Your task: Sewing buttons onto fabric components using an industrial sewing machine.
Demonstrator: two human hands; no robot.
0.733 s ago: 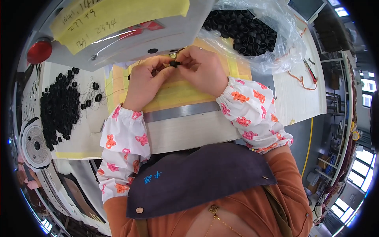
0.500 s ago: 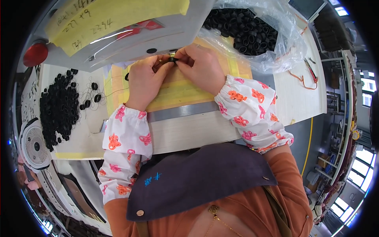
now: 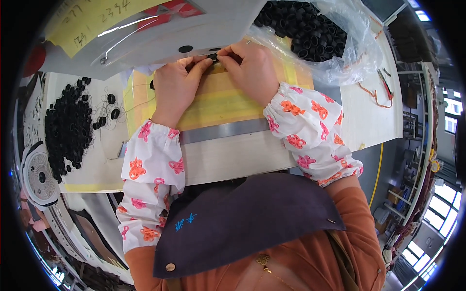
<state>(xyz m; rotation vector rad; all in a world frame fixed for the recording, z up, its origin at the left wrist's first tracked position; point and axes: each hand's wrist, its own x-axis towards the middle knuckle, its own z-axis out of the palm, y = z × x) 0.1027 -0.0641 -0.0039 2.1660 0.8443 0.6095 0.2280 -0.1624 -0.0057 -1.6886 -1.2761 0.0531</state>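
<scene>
Between the fingertips of both hands is a small black loop point(image 3: 212, 57), held just under the lower edge of a grey sewing machine point(image 3: 160, 56). My left hand point(image 3: 175, 87) pinches it from the left with thumb and forefinger. From the other side, my right hand point(image 3: 251, 70) is closed on it in the same way. Part of the loop and the machine's needle area are hidden by my fingers and the machine body. Yellow tape strips point(image 3: 228, 112) cover the work surface under my hands.
Many black loops lie in a heap point(image 3: 70, 128) at the left, some trailing thread. A clear plastic bag point(image 3: 357, 53) holds more loops at the back right. Thread snips point(image 3: 386, 87) and orange cord point(image 3: 374, 101) lie at right. A white fan point(image 3: 41, 177) stands at far left.
The view has shifted a little, so the machine and the heap sit slightly further left and up. Both hands keep pinching the black loop under the machine.
</scene>
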